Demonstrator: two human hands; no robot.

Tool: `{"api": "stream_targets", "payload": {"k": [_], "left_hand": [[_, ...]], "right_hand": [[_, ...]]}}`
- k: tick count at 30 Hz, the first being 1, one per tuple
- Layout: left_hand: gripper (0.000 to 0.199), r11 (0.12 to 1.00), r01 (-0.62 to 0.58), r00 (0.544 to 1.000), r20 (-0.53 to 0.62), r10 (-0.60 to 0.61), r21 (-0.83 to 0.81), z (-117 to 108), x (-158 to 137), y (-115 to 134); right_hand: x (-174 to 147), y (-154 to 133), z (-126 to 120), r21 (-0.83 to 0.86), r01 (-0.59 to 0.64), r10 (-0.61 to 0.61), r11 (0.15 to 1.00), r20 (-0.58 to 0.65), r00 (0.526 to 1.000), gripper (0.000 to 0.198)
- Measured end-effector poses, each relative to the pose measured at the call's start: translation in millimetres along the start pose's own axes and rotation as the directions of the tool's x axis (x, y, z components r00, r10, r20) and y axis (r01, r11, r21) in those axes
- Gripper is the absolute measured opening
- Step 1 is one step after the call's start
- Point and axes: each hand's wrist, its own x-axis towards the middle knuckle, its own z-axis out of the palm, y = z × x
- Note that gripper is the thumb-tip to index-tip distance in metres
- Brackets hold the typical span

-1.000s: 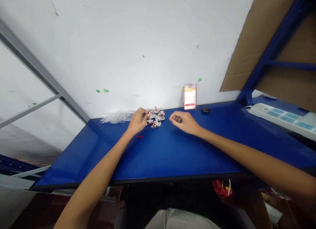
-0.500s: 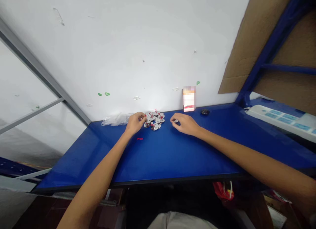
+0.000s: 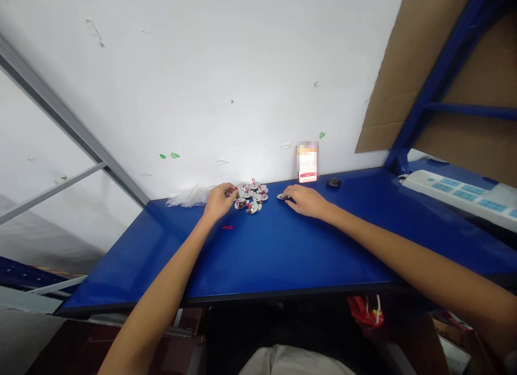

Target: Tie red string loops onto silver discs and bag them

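Note:
Several shiny finger cymbals (image 3: 252,207) with red cord loops lie in a pile near the wall. My left hand (image 3: 218,202) is at the pile's left side, thumb and fingertips closed on a finger cymbal with a bit of red at the tips; the fingers partly hide it. To the right of the pile, my right hand (image 3: 305,201) has its fingertips closed on a single finger cymbal (image 3: 280,196) low over the table. A loose red cord loop (image 3: 228,228) rests on the table below my left hand.
Clear plastic bags (image 3: 188,196) lie against the wall on the left. A lit phone (image 3: 307,162) leans on the wall, with a small black object (image 3: 333,182) beside it. A white power strip (image 3: 464,194) sits at the right of the blue table (image 3: 258,262).
My right hand has lowered slightly, and the finger cymbal at its fingertips shows more fully. My left hand stays at the pile. The view has shifted a little.

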Motion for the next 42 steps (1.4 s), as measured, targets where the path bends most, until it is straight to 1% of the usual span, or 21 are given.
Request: {"api": "stream_targets", "payload": {"k": [3,7,13,17,20,24,31,36,38,40,41,42], "left_hand": [[0.018,1.000,0.026,0.999,-0.028,-0.026,0.011,-7,1,-5],[0.018,0.999,0.047,0.997,-0.066,-0.046,0.018,-14,3,-16],[0.020,0.994,0.107,0.989,-0.100,-0.105,0.010,-13,5,-31],[0.020,0.993,0.114,0.991,-0.074,-0.112,0.014,-2,6,-37],[0.019,0.995,0.081,0.996,-0.031,-0.080,0.053,7,7,-38],[0.018,0.995,0.085,0.996,0.036,-0.087,0.056,11,7,-35],[0.024,0.996,0.053,0.998,0.042,-0.056,0.077,-5,7,-33],[0.029,0.994,0.062,0.996,0.053,-0.067,0.093,-18,8,-33],[0.031,0.991,0.038,0.993,0.104,-0.052,0.125,-27,9,-31],[0.033,0.992,-0.002,0.973,0.228,-0.027,0.126,-40,8,-28],[0.033,0.995,-0.017,0.947,0.322,-0.015,0.098,-46,7,-25],[0.031,0.998,-0.020,0.901,0.433,-0.005,0.054,-53,6,-23]], "right_hand": [[1,2,-1,-0.023,-0.005,0.005,1.000,0.009,1.000,0.023],[2,4,-3,-0.025,-0.053,0.052,0.998,-0.019,0.998,0.023],[2,7,-2,0.007,-0.084,0.085,0.996,-0.035,0.996,0.022],[3,5,-3,0.026,-0.095,0.096,0.995,-0.047,0.994,0.022],[5,1,-3,0.029,-0.107,0.109,0.994,-0.045,0.993,0.021],[6,-2,-3,0.014,-0.091,0.091,0.996,-0.030,0.995,0.020],[5,-1,-2,0.011,-0.086,0.086,0.996,-0.024,0.996,0.020],[4,-2,-3,0.005,-0.076,0.076,0.997,-0.033,0.997,0.020],[3,-2,-3,0.012,-0.084,0.084,0.996,-0.039,0.996,0.020],[3,-2,-4,0.035,-0.090,0.092,0.995,-0.057,0.994,0.021],[3,-2,-4,0.052,-0.088,0.092,0.995,-0.075,0.993,0.021],[3,-3,-4,0.071,-0.079,0.086,0.994,-0.097,0.992,0.022]]}}
